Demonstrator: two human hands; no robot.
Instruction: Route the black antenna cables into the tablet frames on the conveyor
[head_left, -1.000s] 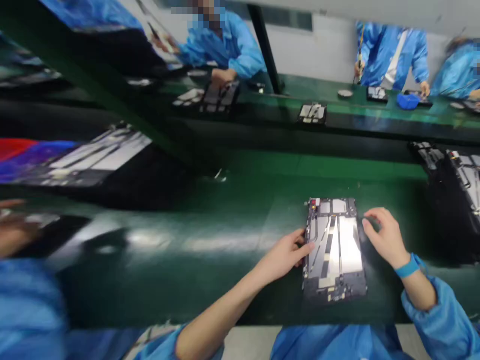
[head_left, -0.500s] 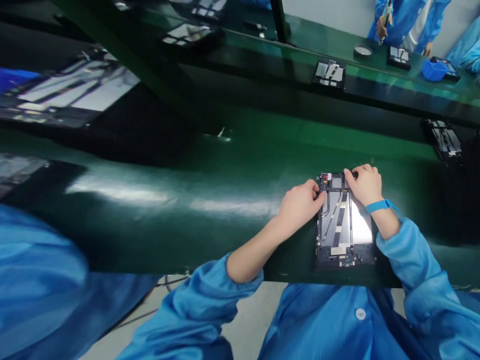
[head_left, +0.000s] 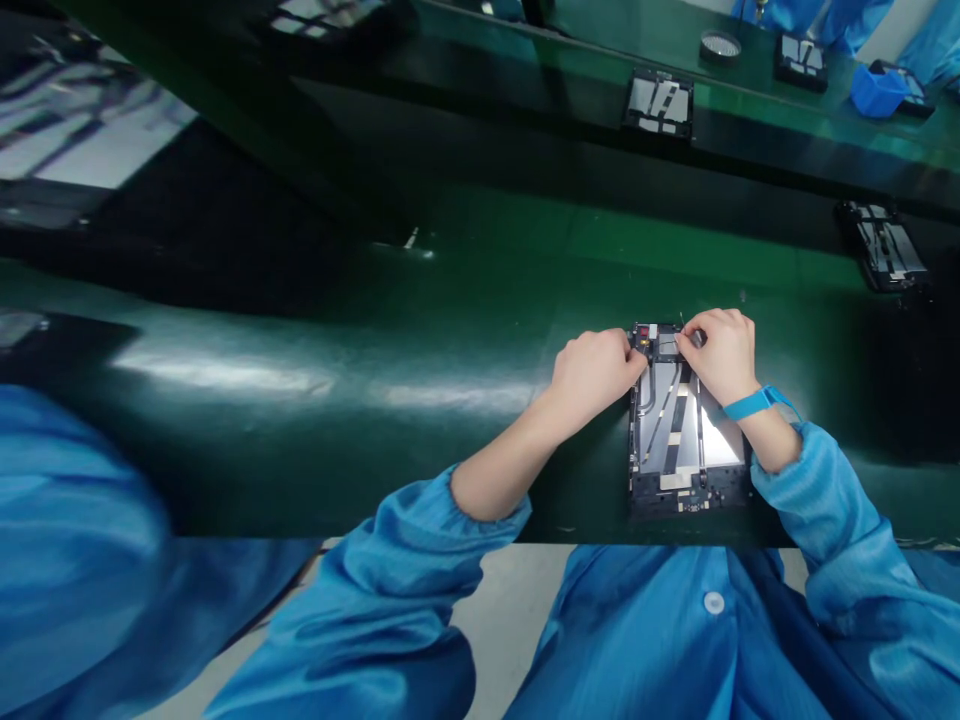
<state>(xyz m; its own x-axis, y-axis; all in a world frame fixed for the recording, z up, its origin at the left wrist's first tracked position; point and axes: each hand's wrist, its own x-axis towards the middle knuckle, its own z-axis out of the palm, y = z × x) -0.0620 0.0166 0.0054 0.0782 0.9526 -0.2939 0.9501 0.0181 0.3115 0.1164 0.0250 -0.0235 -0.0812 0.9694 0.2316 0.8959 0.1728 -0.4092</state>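
An opened tablet (head_left: 652, 430) lies on the green bench, its silver battery plates, dark ribbon cables and circuit parts exposed. My left hand (head_left: 598, 372) is closed at its upper left corner, thumb and fingers gripping the edge beside a small red part (head_left: 643, 331). Over the upper right part of the tablet, my right hand (head_left: 721, 352) is pinched, with a blue band on its wrist. A thin dark line shows by those fingertips, but what they hold is too small to make out.
More opened tablets stand on the shelf (head_left: 660, 104) and at the right (head_left: 883, 246). A blue bin (head_left: 877, 92) and a round dish (head_left: 720, 46) are at the back. A blue-sleeved person (head_left: 67, 540) is close at the left. A green post (head_left: 247, 130) slants past.
My right hand has moved left along the tablet's top, its fingertips now pinched together above the tablet. My left hand stays at the corner. The whole view has shifted slightly.
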